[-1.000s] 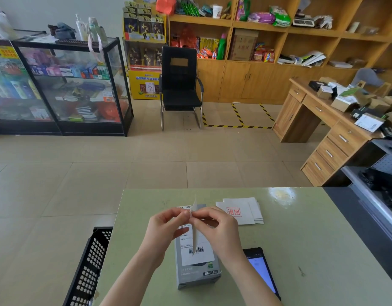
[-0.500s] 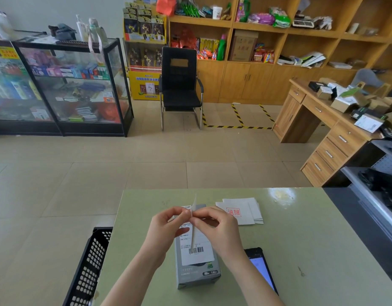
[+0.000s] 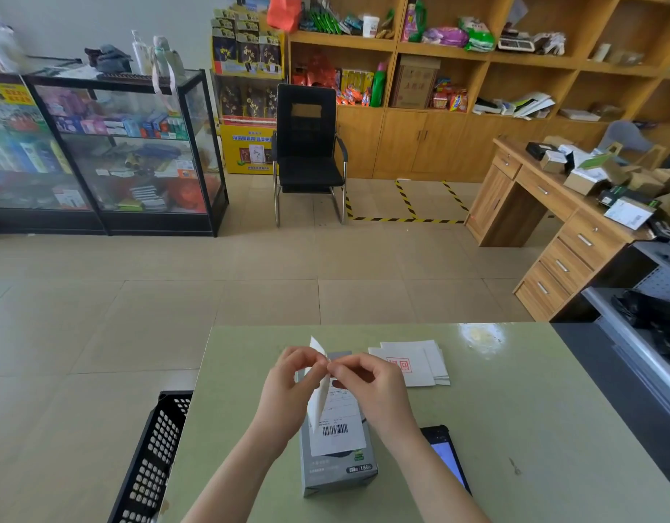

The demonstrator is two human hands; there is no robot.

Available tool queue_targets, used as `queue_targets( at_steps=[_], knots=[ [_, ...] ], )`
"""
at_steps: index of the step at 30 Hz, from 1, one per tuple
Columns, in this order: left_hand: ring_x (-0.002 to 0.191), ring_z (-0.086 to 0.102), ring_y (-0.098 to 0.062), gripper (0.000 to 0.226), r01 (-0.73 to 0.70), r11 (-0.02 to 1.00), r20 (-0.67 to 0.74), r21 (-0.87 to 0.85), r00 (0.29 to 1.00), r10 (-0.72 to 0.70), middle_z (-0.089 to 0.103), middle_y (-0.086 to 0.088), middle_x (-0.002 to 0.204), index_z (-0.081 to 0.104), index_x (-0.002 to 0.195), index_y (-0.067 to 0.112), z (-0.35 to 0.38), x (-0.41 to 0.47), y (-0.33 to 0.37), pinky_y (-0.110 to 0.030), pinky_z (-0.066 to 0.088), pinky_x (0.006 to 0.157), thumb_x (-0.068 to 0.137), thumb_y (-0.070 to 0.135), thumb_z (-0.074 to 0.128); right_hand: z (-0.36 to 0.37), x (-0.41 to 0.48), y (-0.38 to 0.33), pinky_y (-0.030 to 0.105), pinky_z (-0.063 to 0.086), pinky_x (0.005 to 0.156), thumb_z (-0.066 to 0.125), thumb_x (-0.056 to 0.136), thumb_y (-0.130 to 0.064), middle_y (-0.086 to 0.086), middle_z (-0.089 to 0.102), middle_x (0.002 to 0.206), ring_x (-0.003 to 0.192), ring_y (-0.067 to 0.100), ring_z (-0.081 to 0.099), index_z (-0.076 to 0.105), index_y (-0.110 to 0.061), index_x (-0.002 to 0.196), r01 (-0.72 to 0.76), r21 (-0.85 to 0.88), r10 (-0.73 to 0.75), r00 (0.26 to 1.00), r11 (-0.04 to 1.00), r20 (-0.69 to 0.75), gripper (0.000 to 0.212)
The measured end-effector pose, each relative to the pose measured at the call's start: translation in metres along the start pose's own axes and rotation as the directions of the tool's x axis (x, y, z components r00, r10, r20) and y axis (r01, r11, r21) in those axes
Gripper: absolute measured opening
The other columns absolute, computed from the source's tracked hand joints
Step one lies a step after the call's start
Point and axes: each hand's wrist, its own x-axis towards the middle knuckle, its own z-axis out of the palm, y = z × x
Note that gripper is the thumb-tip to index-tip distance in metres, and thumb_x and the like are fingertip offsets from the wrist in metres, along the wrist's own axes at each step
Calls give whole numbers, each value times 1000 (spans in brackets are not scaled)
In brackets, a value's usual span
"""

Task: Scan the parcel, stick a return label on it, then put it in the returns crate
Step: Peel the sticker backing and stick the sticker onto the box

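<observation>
A grey parcel box (image 3: 337, 471) with a white barcode label lies on the green table (image 3: 514, 409). Above it my left hand (image 3: 288, 386) and my right hand (image 3: 367, 383) pinch a white return label (image 3: 318, 403) edge-on between their fingertips; the sheet is splitting apart at its upper end. A small stack of return labels (image 3: 420, 362) with red stamp print lies just beyond my right hand. The black perforated returns crate (image 3: 152, 462) stands left of the table, below its edge.
A phone (image 3: 448, 456) with a lit screen lies on the table right of the parcel, partly under my right forearm. A black chair (image 3: 307, 152), glass cabinets, wooden shelves and a cluttered desk (image 3: 552, 205) stand across the tiled floor.
The label's upper corner has spread further apart between my fingertips and now leans left; both hands stay above the parcel.
</observation>
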Motion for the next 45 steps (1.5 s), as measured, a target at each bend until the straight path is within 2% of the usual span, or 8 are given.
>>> queue_targets(
  at_steps=[7, 12, 20, 25, 30, 37, 39, 45],
  knots=[
    [94, 62, 1, 17, -211, 968, -40, 134, 975, 218, 64, 8, 107, 60, 81, 16, 2, -1, 5, -8, 47, 75, 94, 8, 54, -1, 6, -2, 22, 58, 72, 68, 86, -14, 5, 76, 83, 83, 19, 72, 76, -13, 83, -52, 89, 51, 999, 995, 17, 9],
    [111, 56, 7, 17, -119, 987, -103, 107, 986, 130, 61, 21, 123, 52, 87, 23, -3, 0, -6, -8, 43, 79, 100, 15, 43, -7, 13, 7, 31, 60, 82, 63, 89, -13, 7, 74, 85, 87, 21, 72, 70, -4, 86, -236, 303, 256, 966, 923, -27, 12],
    [47, 42, -1, 17, 51, 993, -200, 103, 979, -30, 60, 15, 130, 45, 83, 17, -24, 9, -27, -19, 39, 47, 99, 19, 39, -37, 20, 23, 40, 53, 88, 57, 92, -11, 10, 75, 100, 97, 20, 68, 69, -10, 79, -322, 428, 328, 943, 844, 63, 18],
    [96, 59, -10, 14, 111, 978, -240, 176, 968, -67, 46, 14, 143, 48, 90, 19, -42, 16, -46, -30, 44, 71, 100, 25, 39, -57, 26, 31, 35, 48, 90, 56, 92, -12, 0, 73, 112, 111, 16, 61, 69, -7, 89, -363, 301, 370, 928, 882, 33, 15],
    [132, 41, -22, 17, 157, 947, -267, 280, 960, -80, 38, 2, 152, 47, 83, 18, -64, 23, -68, -37, 35, 100, 99, 21, 43, -77, 32, 40, 44, 37, 109, 58, 91, -11, -4, 64, 124, 110, 9, 57, 65, 2, 100, -368, 88, 369, 929, 926, 11, 17],
    [79, 68, -27, 12, 304, 938, -321, 163, 916, -241, 65, -17, 105, 50, 91, 9, -85, 26, -95, -46, 56, 73, 98, 16, 42, -93, 43, 42, 41, 47, 102, 58, 91, -5, 1, 69, 115, 100, 18, 61, 68, -3, 90, -300, -99, 300, 954, 949, -8, 10],
    [69, 72, -25, 11, 345, 928, -331, 140, 900, -285, 66, -18, 96, 48, 90, 11, -87, 26, -99, -35, 53, 57, 97, 14, 40, -93, 46, 43, 40, 49, 100, 58, 91, -2, 1, 71, 109, 97, 19, 61, 67, 1, 91, -289, -108, 288, 957, 951, -26, 10],
    [67, 71, -35, 12, 419, 907, -377, 44, 848, -373, 61, -23, 100, 46, 101, 4, -87, 33, -119, -36, 56, 58, 97, 10, 36, -95, 58, 42, 37, 52, 92, 59, 90, -2, 12, 72, 99, 87, 22, 64, 70, -6, 83, -270, -117, 262, 962, 956, -79, 13]
  ],
)
